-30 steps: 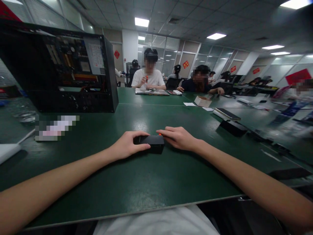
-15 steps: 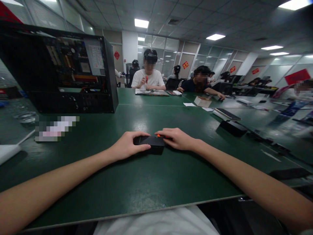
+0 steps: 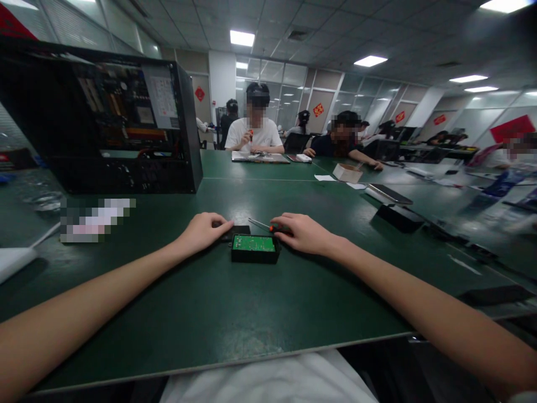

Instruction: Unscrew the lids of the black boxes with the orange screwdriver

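Note:
A small black box (image 3: 254, 257) stands on the green table, its top off and a green circuit board (image 3: 253, 243) showing inside. Just behind and left of it, my left hand (image 3: 206, 229) grips the box's flat black cover (image 3: 240, 230) between thumb and fingers. At the box's right side, my right hand (image 3: 300, 230) is closed around the orange-and-black handle of a screwdriver (image 3: 260, 225). Its thin metal shaft points left, behind the box.
An opened computer case (image 3: 191, 131) stands at the left of the table (image 3: 235, 319). To the right lie a tablet-like device (image 3: 389, 194), a black box-shaped object (image 3: 398, 218) and a small open carton (image 3: 347, 173). Two people (image 3: 262, 134) sit across the table.
The cover has come off the black box and moved back and left in my left hand, baring the circuit board. The screwdriver's shaft now shows beside my right hand.

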Action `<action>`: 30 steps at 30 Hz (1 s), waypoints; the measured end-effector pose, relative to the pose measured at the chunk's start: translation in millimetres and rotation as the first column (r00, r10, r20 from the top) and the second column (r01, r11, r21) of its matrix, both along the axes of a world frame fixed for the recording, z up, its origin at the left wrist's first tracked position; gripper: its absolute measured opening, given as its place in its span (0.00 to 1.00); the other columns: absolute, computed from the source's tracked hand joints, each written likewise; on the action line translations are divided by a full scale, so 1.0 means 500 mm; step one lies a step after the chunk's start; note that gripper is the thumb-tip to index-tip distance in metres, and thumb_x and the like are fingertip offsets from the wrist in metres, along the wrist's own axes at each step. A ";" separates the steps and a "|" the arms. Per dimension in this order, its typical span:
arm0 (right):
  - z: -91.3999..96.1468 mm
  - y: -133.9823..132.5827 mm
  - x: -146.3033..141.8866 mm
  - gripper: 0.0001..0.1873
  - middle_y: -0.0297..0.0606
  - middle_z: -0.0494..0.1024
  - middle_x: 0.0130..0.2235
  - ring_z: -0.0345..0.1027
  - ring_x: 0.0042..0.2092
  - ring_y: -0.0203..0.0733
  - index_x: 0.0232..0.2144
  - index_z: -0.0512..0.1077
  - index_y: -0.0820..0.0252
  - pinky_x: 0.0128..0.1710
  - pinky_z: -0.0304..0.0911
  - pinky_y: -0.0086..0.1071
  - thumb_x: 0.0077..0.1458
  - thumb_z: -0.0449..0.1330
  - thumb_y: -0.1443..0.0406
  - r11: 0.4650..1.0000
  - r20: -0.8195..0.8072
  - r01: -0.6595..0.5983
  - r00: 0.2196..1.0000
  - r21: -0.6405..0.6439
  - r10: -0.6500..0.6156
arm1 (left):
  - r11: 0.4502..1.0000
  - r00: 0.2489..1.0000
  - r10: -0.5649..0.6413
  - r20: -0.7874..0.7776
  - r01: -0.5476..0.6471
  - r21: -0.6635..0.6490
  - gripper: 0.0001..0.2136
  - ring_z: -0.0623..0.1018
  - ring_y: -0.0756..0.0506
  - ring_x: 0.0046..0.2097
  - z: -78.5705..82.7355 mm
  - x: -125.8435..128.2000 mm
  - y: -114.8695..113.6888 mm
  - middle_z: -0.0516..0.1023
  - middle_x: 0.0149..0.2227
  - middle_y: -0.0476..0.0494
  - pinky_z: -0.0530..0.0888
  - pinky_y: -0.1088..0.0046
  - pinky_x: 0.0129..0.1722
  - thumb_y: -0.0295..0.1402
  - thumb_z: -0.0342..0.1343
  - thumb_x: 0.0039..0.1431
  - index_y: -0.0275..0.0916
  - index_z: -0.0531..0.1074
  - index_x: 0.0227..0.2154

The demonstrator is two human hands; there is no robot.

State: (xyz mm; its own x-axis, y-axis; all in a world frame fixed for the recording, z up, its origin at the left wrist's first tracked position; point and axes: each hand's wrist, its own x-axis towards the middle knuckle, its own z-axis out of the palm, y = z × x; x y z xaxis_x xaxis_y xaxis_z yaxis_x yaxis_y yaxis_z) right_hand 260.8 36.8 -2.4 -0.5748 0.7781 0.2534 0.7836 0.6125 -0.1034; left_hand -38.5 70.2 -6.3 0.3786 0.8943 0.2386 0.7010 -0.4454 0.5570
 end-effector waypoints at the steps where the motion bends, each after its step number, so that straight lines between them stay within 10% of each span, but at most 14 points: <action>1: 0.004 -0.005 -0.006 0.19 0.48 0.78 0.47 0.74 0.45 0.46 0.52 0.73 0.62 0.46 0.67 0.38 0.66 0.52 0.58 1.000 -0.028 0.007 1.000 0.007 -0.007 | 1.000 1.000 0.001 -0.017 -0.001 0.020 0.20 0.81 0.38 0.41 -0.001 -0.001 0.003 0.85 0.39 0.39 0.72 0.66 0.41 0.49 0.55 0.59 0.37 0.82 0.35; 9: 0.017 -0.082 -0.082 0.34 0.51 0.75 0.55 0.69 0.54 0.52 0.60 0.66 0.63 0.54 0.64 0.45 0.60 0.59 0.48 0.987 -0.159 -0.160 0.974 0.019 0.161 | 0.995 0.995 -0.085 -0.050 0.087 0.042 0.17 0.79 0.39 0.40 -0.002 -0.006 0.005 0.82 0.38 0.41 0.72 0.66 0.41 0.48 0.59 0.54 0.38 0.81 0.33; 19: 0.040 -0.130 -0.099 0.26 0.45 0.78 0.51 0.72 0.50 0.45 0.59 0.67 0.62 0.52 0.67 0.37 0.61 0.61 0.57 0.972 -0.273 -0.210 0.934 0.104 0.231 | 0.986 0.984 -0.162 0.078 0.159 0.038 0.15 0.80 0.41 0.37 0.000 0.006 -0.015 0.82 0.34 0.44 0.72 0.68 0.39 0.46 0.56 0.59 0.38 0.79 0.32; 25: 0.127 -0.182 0.089 0.24 0.44 0.78 0.54 0.73 0.52 0.48 0.57 0.69 0.58 0.53 0.67 0.41 0.61 0.60 0.57 0.943 -0.300 0.226 0.942 0.244 -0.148 | 0.964 0.963 -0.264 0.060 0.261 0.055 0.14 0.79 0.44 0.35 0.011 0.038 -0.070 0.83 0.34 0.46 0.70 0.72 0.35 0.44 0.56 0.62 0.39 0.80 0.34; 30: 0.101 -0.222 0.393 0.29 0.48 0.82 0.45 0.77 0.44 0.61 0.53 0.73 0.59 0.44 0.69 0.48 0.53 0.61 0.50 0.607 -0.262 0.778 0.626 0.160 -0.734 | 0.957 0.950 -0.289 0.120 0.288 0.025 0.13 0.80 0.45 0.35 0.007 0.056 -0.086 0.83 0.35 0.46 0.71 0.73 0.34 0.43 0.57 0.61 0.39 0.79 0.36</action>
